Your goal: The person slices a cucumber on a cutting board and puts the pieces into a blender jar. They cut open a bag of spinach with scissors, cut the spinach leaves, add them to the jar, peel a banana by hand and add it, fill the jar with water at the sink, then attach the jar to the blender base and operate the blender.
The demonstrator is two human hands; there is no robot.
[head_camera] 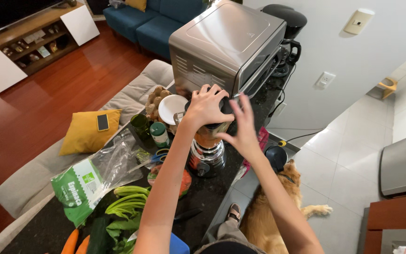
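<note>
A blender (207, 153) with a chrome base and an orange-filled jar stands on the dark stone counter (203, 195). My left hand (206, 104) presses down on its black lid, fingers spread over the top. My right hand (243, 127) is beside the jar on the right, fingers apart, touching or nearly touching the lid's edge. Both forearms reach in from the bottom of the view.
A steel countertop oven (226, 44) and black coffee maker (285, 33) stand behind the blender. To its left are a white bowl (171, 108), green glass (140, 126), small jar (159, 133), plastic bag (95, 176), greens (125, 211) and carrots (74, 242). A golden dog (271, 211) lies on the tiled floor.
</note>
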